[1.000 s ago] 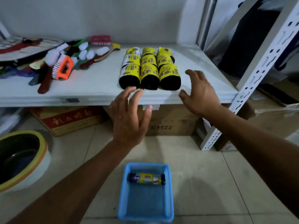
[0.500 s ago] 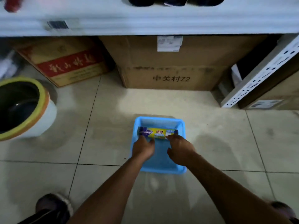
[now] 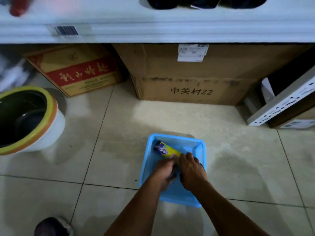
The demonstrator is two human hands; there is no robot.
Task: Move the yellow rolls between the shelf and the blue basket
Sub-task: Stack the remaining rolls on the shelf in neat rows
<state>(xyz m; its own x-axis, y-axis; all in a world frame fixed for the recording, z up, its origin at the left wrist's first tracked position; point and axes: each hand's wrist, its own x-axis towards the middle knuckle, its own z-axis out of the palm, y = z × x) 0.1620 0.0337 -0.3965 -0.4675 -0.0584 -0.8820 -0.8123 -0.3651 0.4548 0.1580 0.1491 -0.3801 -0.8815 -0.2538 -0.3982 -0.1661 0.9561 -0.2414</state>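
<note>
Reaching down into the blue basket [image 3: 199,147] on the floor, you have both hands on the one yellow roll [image 3: 167,150] that lies there. Your left hand [image 3: 163,172] curls over the roll's near end from the left, and your right hand [image 3: 191,169] closes on the same end from the right, fingers bent over it. The roll sits tilted, its dark far end up near the basket's far-left corner, its near end hidden under your hands. That two-handed hold looks meant to lift it by one end, perhaps toward the shelf [image 3: 153,31] along the top edge of view, where the dark ends of more rolls [image 3: 187,2] show at the front lip. Whether the roll has left the basket floor, I cannot tell.
</note>
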